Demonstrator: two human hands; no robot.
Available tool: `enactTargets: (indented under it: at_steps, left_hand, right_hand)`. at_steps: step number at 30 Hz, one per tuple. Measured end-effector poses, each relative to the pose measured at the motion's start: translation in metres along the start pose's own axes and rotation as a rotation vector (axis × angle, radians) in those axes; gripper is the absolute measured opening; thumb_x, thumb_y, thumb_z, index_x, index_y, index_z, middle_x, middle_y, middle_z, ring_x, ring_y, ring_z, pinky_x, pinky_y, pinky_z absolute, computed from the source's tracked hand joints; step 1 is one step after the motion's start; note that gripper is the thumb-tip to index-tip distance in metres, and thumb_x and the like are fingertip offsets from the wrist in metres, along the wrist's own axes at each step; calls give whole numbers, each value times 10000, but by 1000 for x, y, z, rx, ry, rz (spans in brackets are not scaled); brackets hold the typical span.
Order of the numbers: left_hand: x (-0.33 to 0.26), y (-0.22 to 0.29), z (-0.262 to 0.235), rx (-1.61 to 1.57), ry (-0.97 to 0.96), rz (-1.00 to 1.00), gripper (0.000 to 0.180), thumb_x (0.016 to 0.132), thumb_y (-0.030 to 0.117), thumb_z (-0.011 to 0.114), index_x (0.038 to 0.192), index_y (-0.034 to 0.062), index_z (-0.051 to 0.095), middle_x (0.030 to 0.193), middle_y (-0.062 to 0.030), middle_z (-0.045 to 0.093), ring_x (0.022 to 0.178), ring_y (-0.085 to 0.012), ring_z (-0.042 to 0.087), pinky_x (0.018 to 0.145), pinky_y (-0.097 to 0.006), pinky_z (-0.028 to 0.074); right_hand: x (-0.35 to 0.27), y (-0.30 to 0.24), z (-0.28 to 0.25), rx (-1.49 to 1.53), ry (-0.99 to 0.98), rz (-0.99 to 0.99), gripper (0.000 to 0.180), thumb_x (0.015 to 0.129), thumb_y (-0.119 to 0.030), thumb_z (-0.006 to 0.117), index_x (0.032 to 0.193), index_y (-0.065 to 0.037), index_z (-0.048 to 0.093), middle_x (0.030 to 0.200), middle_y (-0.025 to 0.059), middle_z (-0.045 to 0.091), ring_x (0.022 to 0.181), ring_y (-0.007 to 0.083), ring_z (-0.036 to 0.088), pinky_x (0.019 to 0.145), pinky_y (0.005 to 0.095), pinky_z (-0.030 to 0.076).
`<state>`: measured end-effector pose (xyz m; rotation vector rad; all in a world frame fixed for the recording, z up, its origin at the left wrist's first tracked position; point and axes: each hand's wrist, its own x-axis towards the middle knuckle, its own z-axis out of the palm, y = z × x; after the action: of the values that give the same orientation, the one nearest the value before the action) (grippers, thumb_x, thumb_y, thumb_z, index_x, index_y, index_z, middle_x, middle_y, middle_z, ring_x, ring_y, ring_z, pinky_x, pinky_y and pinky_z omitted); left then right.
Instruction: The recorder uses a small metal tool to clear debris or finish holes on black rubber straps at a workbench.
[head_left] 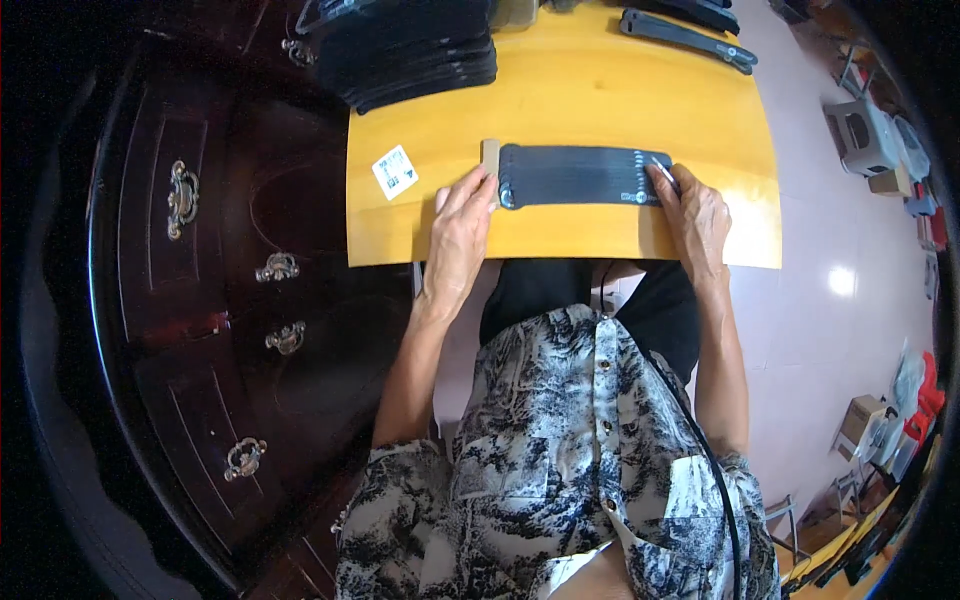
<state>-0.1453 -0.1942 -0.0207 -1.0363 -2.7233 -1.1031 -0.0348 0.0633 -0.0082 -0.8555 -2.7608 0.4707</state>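
A flat row of black straps [570,175] lies on the yellow table, its straps packed side by side. White marks and small print show near their right end, and rounded tips show at the left. My left hand [458,235] is closed on a narrow tan strip [490,157], perhaps wood or card, held upright against the straps' left end. At the opposite end my right hand [697,215] is closed, pinching a slim white pen-like tool [664,172] over the straps. Its fingers touch the straps' right edge; the tool's lower part is hidden by the hand.
A white printed label [395,172] lies left of the straps on the yellow table [560,237]. Tall stacks of black straps [425,65] stand at the far left, and a loose bundle of black straps [688,40] at the far right. Dark drawers [180,200] flank the table's left side.
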Motion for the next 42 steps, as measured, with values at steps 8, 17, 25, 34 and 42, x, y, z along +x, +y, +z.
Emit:
enactTargets:
  at_steps: [8, 17, 25, 34, 42]
  left_hand:
    - [76, -6, 16, 100, 0, 164, 397, 858, -83, 491, 1239, -7, 577, 1267, -181, 567, 1103, -326, 534, 949, -377, 461]
    - [32, 54, 26, 215, -154, 237, 546, 933, 279, 533, 1425, 85, 398, 1482, -139, 358, 1388, -322, 285, 1125, -479, 227]
    - [34, 63, 18, 352, -289, 240, 564, 958, 339, 459, 1444, 74, 352, 1506, -184, 291, 1386, -346, 282, 1138, -461, 197]
    - [25, 59, 18, 197, -228, 153, 541, 953, 278, 468, 1445, 84, 354, 1517, -135, 295, 1415, -309, 233, 1150, -455, 161]
    - [28, 51, 22, 407, -241, 211, 539, 949, 294, 475, 1441, 101, 369, 1511, -134, 308, 1408, -281, 257, 1147, -422, 178]
  right_hand:
    - [-9, -3, -9, 46, -13, -22, 377, 905, -413, 587, 761, -66, 624, 587, 171, 600, 561, 346, 621, 504, 420, 478]
    - [-18, -21, -18, 123, 78, -124, 262, 863, -271, 656, 756, -67, 532, 694, 122, 608, 601, 303, 614, 512, 394, 466]
    - [-20, -18, -30, 58, -144, -16, 193, 834, -226, 649, 909, -77, 551, 800, 148, 618, 698, 332, 640, 576, 424, 509]
    - [-17, -53, -27, 851, -463, 29, 378, 981, -343, 494, 883, 1, 619, 658, 98, 608, 562, 165, 581, 542, 306, 476]
    - [-8, -69, -9, 1041, -568, 201, 435, 997, -344, 467, 808, 22, 606, 617, 88, 650, 536, 147, 641, 534, 274, 521]
